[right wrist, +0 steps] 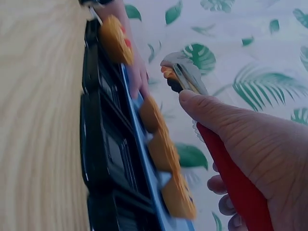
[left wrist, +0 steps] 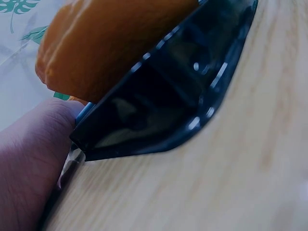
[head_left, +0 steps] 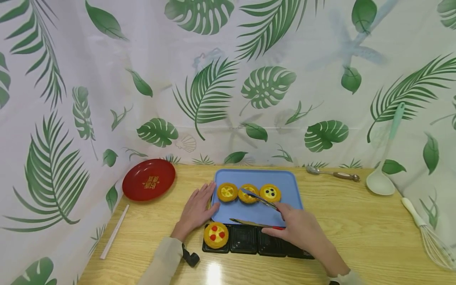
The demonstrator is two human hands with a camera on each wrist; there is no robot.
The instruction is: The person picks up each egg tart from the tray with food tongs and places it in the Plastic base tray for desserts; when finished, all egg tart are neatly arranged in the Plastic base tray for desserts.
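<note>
My right hand (head_left: 308,227) grips red-handled tongs (right wrist: 236,178), whose metal arms are spread apart over the blue tray (head_left: 258,215). The upper tong tip overlaps the middle egg tart (head_left: 246,194) in the head view. A tart with yellow topping (head_left: 227,192) lies to its left, one with dark berries (head_left: 270,193) to its right. My left hand (head_left: 197,208) rests at the blue tray's left edge, fingers extended. A tart with red pieces (head_left: 216,235) sits in the leftmost compartment of the black tray (head_left: 243,240), just in front.
A red plate (head_left: 149,180) and a pale stick (head_left: 114,232) lie to the left. On the right are a metal spoon (head_left: 335,173), a white ladle (head_left: 380,184) leaning on the leaf-patterned backdrop (head_left: 213,146), and a whisk (head_left: 429,233).
</note>
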